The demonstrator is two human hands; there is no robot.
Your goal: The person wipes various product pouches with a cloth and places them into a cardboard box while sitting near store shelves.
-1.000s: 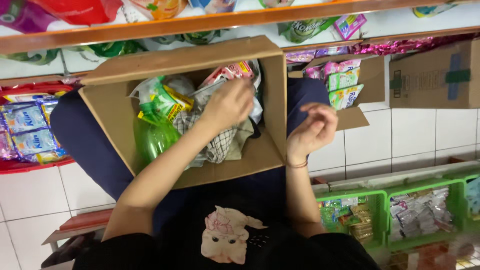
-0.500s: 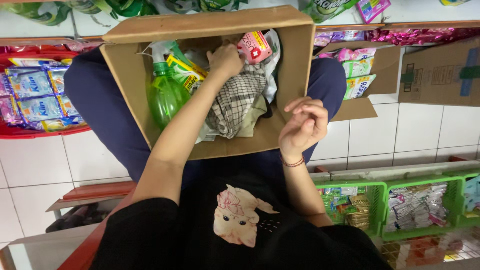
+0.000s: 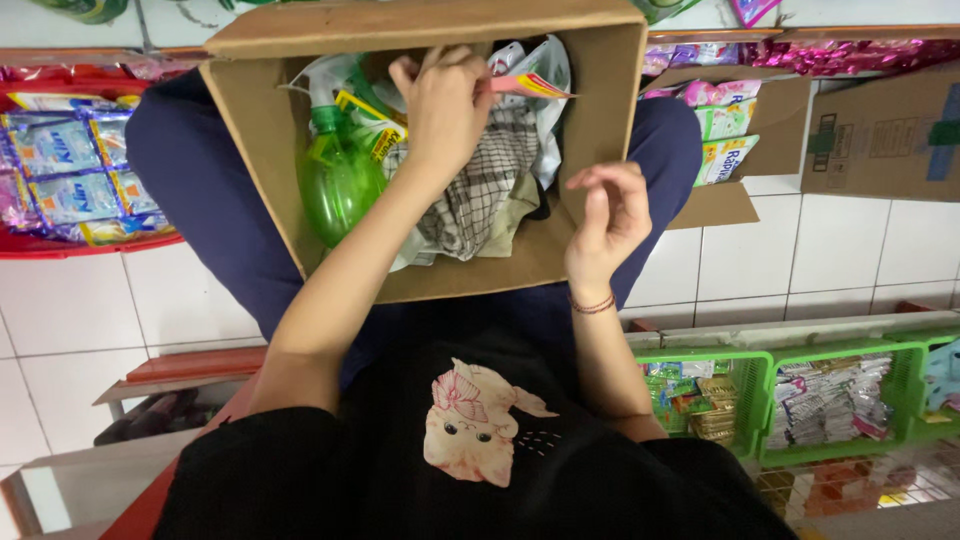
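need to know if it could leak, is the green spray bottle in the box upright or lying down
Lying tilted, not upright: the green spray bottle leans against the cardboard box's left wall, trigger head toward the far end. Left hand is beside it.

- Open cardboard box (image 3: 590, 150) rests on the person's lap (image 3: 200, 190), dark trousers showing either side.
- Directly inside: green spray bottle (image 3: 335, 180) at left, checked cloth (image 3: 485, 185) in the middle, crinkly packets (image 3: 535, 70) up top.

Spray bottle (image 3: 335, 175) left in box (image 3: 590, 130)
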